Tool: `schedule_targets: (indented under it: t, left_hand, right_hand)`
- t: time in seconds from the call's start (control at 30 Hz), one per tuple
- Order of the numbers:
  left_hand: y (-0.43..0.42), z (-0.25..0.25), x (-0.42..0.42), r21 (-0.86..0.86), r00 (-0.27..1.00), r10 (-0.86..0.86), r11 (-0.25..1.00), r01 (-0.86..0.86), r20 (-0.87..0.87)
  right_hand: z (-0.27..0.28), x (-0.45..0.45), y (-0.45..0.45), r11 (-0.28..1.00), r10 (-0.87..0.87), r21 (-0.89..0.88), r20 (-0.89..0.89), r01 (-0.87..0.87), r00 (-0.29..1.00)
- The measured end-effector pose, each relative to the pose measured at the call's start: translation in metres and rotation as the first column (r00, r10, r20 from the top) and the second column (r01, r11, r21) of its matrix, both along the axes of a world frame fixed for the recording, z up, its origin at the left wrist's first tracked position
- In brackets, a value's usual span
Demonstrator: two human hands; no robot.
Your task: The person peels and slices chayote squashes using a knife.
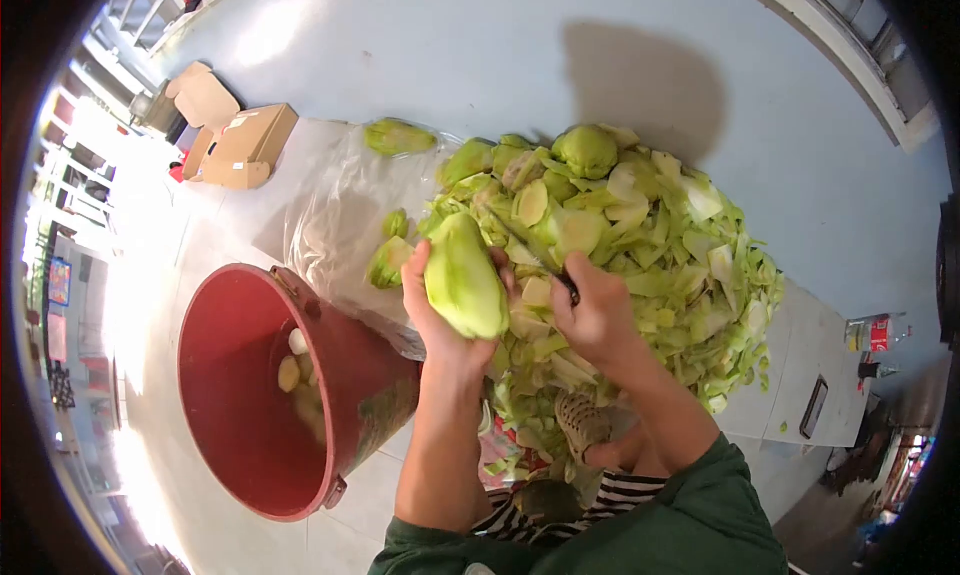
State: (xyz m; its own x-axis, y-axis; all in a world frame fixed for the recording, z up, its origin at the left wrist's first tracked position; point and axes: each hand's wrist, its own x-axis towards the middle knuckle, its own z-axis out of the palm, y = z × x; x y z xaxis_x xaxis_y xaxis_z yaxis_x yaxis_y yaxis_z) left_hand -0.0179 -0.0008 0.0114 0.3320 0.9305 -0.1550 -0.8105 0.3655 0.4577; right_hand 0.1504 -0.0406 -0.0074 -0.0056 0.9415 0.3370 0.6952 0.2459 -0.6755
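Observation:
My left hand (447,325) is wrapped around a large pale green chayote (464,275), partly peeled, with lighter flesh showing at its lower end. In my right hand (597,310) is a knife (527,247), gripped by its dark handle. The blade points up and left, just right of the chayote and apart from it. Beneath both hands spreads a big heap of green peelings (680,265). Unpeeled chayotes (585,152) rest along the heap's far edge.
On the left stands a red bucket (240,375) with several peeled pieces (289,374) inside. A clear plastic sheet (335,215) lies behind it. Farther back is an open cardboard box (240,145). A plastic bottle (878,333) and a phone-like dark object (815,407) are at right.

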Motion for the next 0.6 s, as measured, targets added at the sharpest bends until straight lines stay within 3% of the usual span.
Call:
schedule_targets:
  t: [0.07, 0.13, 0.2, 0.23, 0.37, 0.47, 0.5, 0.6]
  left_hand:
    - [0.004, 0.003, 0.004, -0.270, 0.981, 0.178, 0.951, -0.150, 0.083]
    - [0.005, 0.002, 0.001, -0.258, 0.966, 0.198, 0.954, -0.151, 0.168]
    - [0.006, 0.006, 0.004, -0.327, 0.936, 0.351, 0.880, -0.343, -0.036]
    - [0.002, 0.000, -0.002, -0.313, 0.968, 0.249, 0.923, -0.226, 0.033]
    - [0.002, -0.009, 0.001, -0.234, 0.975, 0.196, 0.958, -0.169, 0.101]
    - [0.001, -0.025, -0.002, -0.284, 0.964, 0.168, 0.953, -0.106, 0.205]
    - [0.001, -0.024, 0.001, -0.277, 0.976, 0.186, 0.949, -0.149, 0.114]
    - [-0.005, -0.013, 0.009, -0.378, 0.965, 0.228, 0.911, -0.164, 0.133]
  right_hand:
    - [0.003, 0.001, -0.003, 0.997, 0.022, 0.074, 0.044, -0.025, 0.999]
    - [0.010, 0.001, -0.006, 0.987, 0.043, 0.151, 0.099, -0.057, 0.994]
    - [0.015, -0.001, -0.014, 0.922, 0.160, 0.288, 0.323, -0.258, 0.933]
    - [0.009, -0.007, -0.013, 0.864, 0.146, 0.407, 0.359, -0.296, 0.922]
    - [0.011, -0.020, -0.018, 0.772, 0.110, 0.530, 0.434, -0.352, 0.894]
    - [0.010, -0.020, -0.018, 0.774, 0.099, 0.521, 0.462, -0.360, 0.881]
    - [0.009, -0.020, -0.018, 0.774, 0.100, 0.521, 0.462, -0.360, 0.881]
    - [0.007, -0.020, -0.016, 0.780, 0.081, 0.519, 0.471, -0.350, 0.878]
